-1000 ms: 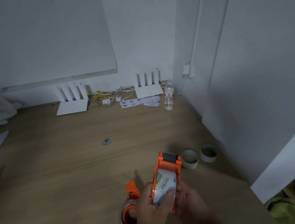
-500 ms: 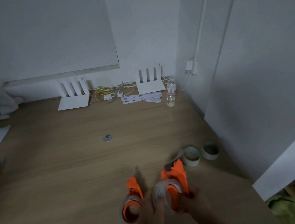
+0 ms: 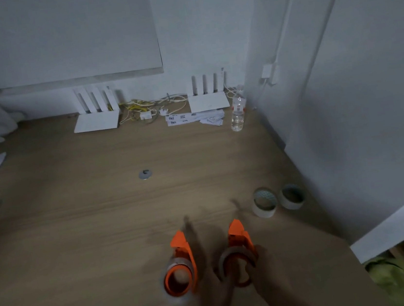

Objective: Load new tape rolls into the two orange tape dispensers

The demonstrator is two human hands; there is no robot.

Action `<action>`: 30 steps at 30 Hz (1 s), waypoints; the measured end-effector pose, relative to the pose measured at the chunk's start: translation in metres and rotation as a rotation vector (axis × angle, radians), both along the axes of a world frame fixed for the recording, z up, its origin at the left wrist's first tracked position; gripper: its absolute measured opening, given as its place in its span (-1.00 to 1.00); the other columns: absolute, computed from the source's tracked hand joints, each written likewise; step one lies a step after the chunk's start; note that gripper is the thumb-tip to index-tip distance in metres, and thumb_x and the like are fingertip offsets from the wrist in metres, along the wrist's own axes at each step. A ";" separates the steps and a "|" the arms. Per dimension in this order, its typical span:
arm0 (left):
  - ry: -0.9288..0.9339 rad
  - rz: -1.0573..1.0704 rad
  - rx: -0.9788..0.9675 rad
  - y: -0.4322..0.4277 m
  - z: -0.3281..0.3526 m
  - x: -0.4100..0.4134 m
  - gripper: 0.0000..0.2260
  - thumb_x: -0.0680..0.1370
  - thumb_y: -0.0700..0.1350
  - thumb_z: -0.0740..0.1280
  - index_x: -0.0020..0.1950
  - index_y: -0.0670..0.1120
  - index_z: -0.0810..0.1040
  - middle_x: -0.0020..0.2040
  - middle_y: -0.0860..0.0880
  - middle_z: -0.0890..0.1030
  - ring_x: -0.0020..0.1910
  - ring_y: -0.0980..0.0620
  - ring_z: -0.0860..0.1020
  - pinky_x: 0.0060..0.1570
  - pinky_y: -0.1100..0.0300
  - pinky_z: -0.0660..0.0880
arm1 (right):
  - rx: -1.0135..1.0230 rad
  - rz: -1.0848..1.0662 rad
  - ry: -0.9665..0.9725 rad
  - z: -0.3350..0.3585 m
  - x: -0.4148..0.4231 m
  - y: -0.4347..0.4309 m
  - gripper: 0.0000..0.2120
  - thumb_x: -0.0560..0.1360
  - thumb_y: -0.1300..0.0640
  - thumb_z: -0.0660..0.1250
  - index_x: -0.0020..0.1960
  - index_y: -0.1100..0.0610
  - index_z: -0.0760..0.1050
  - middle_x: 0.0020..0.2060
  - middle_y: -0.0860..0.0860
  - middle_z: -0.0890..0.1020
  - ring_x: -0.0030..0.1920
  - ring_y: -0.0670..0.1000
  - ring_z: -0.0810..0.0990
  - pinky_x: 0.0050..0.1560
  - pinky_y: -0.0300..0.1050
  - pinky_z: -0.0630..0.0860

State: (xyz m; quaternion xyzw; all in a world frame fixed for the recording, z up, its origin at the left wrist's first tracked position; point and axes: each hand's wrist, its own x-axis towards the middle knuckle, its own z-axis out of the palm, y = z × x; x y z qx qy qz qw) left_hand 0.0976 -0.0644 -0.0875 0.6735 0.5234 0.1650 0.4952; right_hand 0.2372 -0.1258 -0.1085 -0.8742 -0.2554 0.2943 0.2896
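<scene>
Head view, near field: two orange tape dispensers stand side by side on the wooden desk [image 3: 83, 231], nozzles pointing away from the person. The left dispenser [image 3: 181, 264] stands free, with a tape roll [image 3: 176, 265] seated around its orange hub. The right dispenser [image 3: 240, 252] also carries a roll [image 3: 233, 252] on its hub. The right hand [image 3: 266, 272] grips the right dispenser's near side. The left hand [image 3: 219, 293] sits against the front of the same unit with a finger hooked at the hub opening; it is dim and blurred, so whether it is clenched on the roll or only pressing cannot be told.

Head view, far field: two spent-looking tape cores [image 3: 264, 202] and [image 3: 292, 196] lie just beside each other near the white panel [image 3: 368, 107], well apart from the work. A water bottle [image 3: 238, 112], two routers and cables sit at the wall.

Judged step: seating the roll in the right dispenser, with the task apparently near completion.

Recommended procedure:
1. Hold the housing steady with the right hand, base flat on the desk.
2. Press the roll squarely onto the hub until it sits flush; a tilted roll is likely to bind.
3. Confirm the tape's free end feeds toward the nozzle, adhesive side down.
4. Keep fingers clear of the cutter edge.
</scene>
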 end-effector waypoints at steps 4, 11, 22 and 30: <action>0.119 0.003 -0.038 0.004 -0.011 0.004 -0.48 0.27 0.32 0.23 -0.04 -0.05 0.63 -0.14 0.01 0.69 -0.11 0.05 0.65 -0.20 0.17 0.47 | -0.086 -0.007 -0.038 0.015 -0.005 0.005 -0.66 0.25 -0.03 0.27 0.00 0.04 0.51 -0.12 0.07 0.66 -0.08 0.16 0.65 -0.09 0.08 0.59; 0.055 -0.017 -0.009 0.006 -0.020 0.003 -0.70 0.30 0.29 0.26 -0.22 0.09 0.54 -0.31 0.06 0.59 -0.31 0.18 0.51 -0.36 0.32 0.36 | -0.162 0.070 -0.132 0.024 -0.008 0.008 -0.71 0.33 0.07 0.34 0.04 0.09 0.50 -0.06 0.10 0.66 -0.01 0.18 0.63 -0.06 0.01 0.56; 0.024 0.023 -0.020 -0.005 -0.027 -0.002 -0.43 0.31 0.35 0.18 0.07 -0.05 0.54 -0.09 -0.04 0.65 -0.13 -0.01 0.61 -0.24 0.20 0.43 | -0.168 0.035 -0.085 0.028 -0.009 0.004 -0.59 0.40 0.07 0.36 0.21 0.15 0.45 0.11 0.16 0.62 0.14 0.20 0.58 0.08 0.01 0.51; -0.064 0.072 -0.075 -0.012 -0.020 -0.016 -0.62 0.38 0.16 0.28 0.14 0.06 0.51 0.05 0.04 0.67 0.01 0.09 0.63 0.06 0.04 0.58 | 0.017 -0.057 -0.078 0.055 -0.040 -0.007 -0.43 0.38 0.14 0.40 0.36 0.20 0.39 0.22 0.23 0.50 0.22 0.23 0.48 0.20 -0.05 0.42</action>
